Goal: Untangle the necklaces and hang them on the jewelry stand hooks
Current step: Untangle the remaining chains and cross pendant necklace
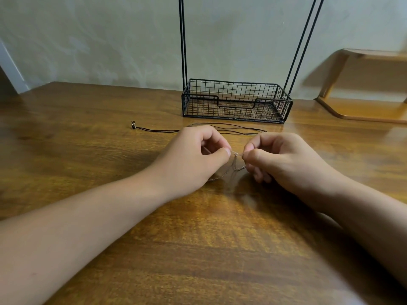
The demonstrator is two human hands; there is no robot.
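At frame centre, the left hand (196, 157) and right hand (284, 161) pinch a thin silver chain (235, 160) between them above the wooden table (88, 133). Behind them lies a black cord necklace (158, 129); the black wire stand (236, 101) sits upper centre.

Jewelry stand (235, 100) hooks cut off above.

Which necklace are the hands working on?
The thin silvery chain, pinched between left hand and right hand; the black cord necklace lies untouched behind.

I see a glossy brown wooden desk (88, 133) against a pale greenish wall (88, 40). At my far right stands a wooden shelf (363, 53); light glares off its base.
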